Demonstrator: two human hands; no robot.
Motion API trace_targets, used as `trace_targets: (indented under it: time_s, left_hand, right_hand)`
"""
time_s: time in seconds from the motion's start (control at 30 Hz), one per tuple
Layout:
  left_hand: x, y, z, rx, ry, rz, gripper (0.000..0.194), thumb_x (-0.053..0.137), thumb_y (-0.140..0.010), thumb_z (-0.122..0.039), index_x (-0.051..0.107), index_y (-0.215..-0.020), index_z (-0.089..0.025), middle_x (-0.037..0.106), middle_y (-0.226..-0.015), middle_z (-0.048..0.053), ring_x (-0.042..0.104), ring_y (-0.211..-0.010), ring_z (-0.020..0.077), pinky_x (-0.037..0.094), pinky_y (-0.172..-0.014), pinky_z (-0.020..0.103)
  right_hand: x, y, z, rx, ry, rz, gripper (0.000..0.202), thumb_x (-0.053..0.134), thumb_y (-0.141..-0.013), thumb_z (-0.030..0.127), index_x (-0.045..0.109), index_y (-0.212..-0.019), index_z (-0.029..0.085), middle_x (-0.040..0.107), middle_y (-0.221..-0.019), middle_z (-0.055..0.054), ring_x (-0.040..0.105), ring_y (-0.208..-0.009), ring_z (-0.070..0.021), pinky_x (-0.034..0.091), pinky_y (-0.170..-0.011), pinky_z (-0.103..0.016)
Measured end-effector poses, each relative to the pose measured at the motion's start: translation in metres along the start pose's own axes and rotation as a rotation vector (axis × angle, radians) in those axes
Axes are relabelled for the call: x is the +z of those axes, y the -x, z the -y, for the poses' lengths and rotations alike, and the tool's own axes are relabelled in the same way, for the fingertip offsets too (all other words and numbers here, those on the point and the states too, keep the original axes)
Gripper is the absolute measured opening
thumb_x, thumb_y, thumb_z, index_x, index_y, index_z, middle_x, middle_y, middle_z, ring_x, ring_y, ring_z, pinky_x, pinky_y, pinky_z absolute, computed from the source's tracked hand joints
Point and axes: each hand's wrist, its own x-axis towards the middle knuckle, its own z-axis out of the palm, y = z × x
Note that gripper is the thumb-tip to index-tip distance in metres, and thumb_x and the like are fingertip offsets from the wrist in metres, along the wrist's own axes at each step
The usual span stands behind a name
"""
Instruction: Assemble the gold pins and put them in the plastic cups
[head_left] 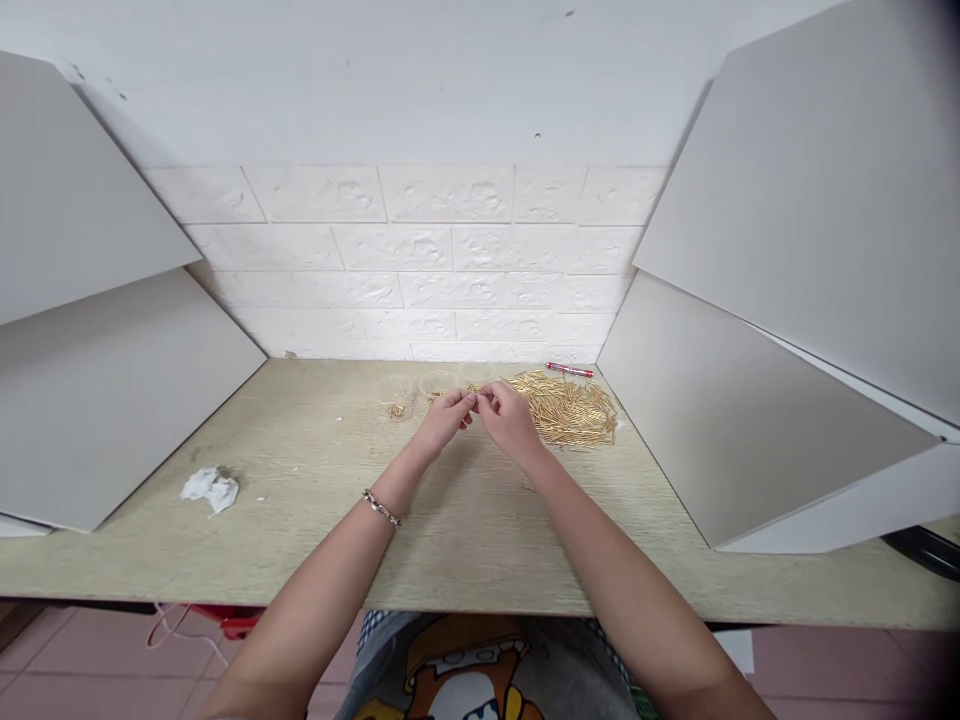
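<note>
My left hand (pixel 444 420) and my right hand (pixel 508 413) meet over the middle of the table, fingertips pinched together and touching. Whatever sits between the fingers is too small and too covered to make out. Just right of my right hand spreads a heap of thin gold-coloured metal sticks (pixel 574 410). Behind and left of my hands stand several clear round containers (pixel 394 388), partly hidden by my fingers. Small gold-coloured pieces (pixel 397 411) lie at the leftmost one.
A red marker pen (pixel 570 370) lies by the back wall, behind the heap. Crumpled white tissue (pixel 211 489) rests at the left of the wooden table (pixel 480 560). Grey panels (pixel 780 400) flank both sides, and a white brick-pattern wall (pixel 450 250) closes the back.
</note>
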Motion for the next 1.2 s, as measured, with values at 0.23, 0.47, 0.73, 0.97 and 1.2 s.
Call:
trace_targets:
  time_s: [0.23, 0.47, 0.73, 0.97, 1.2]
  left_hand:
    - [-0.003, 0.001, -0.005, -0.019, 0.019, -0.008, 0.021, 0.055, -0.068, -0.036, 0.053, -0.072, -0.015, 0.052, -0.067, -0.002, 0.045, -0.056, 0.0063, 0.037, -0.056, 0.021]
    - [-0.004, -0.002, -0.004, 0.038, -0.006, -0.043, 0.023, 0.055, -0.068, -0.037, 0.054, -0.073, -0.014, 0.055, -0.068, -0.001, 0.045, -0.057, 0.0069, 0.037, -0.057, 0.021]
    - [-0.006, -0.005, 0.001, 0.093, -0.029, -0.094, 0.022, 0.057, -0.068, -0.035, 0.059, -0.074, -0.015, 0.062, -0.077, 0.004, 0.053, -0.070, 0.0115, 0.041, -0.064, 0.024]
    - [-0.007, -0.008, 0.006, 0.133, -0.076, -0.120, 0.025, 0.057, -0.069, -0.038, 0.061, -0.076, -0.015, 0.063, -0.077, 0.004, 0.053, -0.069, 0.0118, 0.042, -0.064, 0.025]
    - [-0.008, -0.005, 0.003, 0.200, -0.311, -0.197, 0.022, 0.052, -0.073, -0.034, 0.063, -0.078, -0.015, 0.064, -0.076, 0.004, 0.055, -0.068, 0.0139, 0.042, -0.064, 0.026]
  right_hand:
    - [-0.002, -0.001, -0.001, 0.019, -0.007, 0.021, 0.014, 0.044, -0.078, 0.023, 0.056, -0.074, 0.018, 0.057, -0.077, -0.002, 0.050, -0.068, -0.0120, 0.039, -0.063, -0.025]
    - [-0.002, -0.001, -0.001, -0.022, -0.038, -0.031, 0.014, 0.048, -0.078, 0.024, 0.061, -0.077, 0.018, 0.059, -0.077, -0.002, 0.051, -0.066, -0.0119, 0.040, -0.063, -0.025]
    - [-0.003, -0.001, -0.002, -0.068, -0.025, -0.052, 0.014, 0.051, -0.078, 0.027, 0.063, -0.077, 0.019, 0.060, -0.078, -0.003, 0.052, -0.065, -0.0124, 0.042, -0.062, -0.025]
    - [-0.004, -0.001, 0.000, -0.061, -0.009, -0.051, 0.015, 0.051, -0.078, 0.028, 0.064, -0.077, 0.019, 0.061, -0.078, -0.003, 0.053, -0.067, -0.0132, 0.042, -0.063, -0.026]
    - [-0.005, 0.000, 0.001, -0.100, 0.061, -0.020, 0.016, 0.049, -0.080, 0.025, 0.063, -0.080, 0.019, 0.061, -0.081, -0.004, 0.053, -0.071, -0.0136, 0.041, -0.066, -0.026]
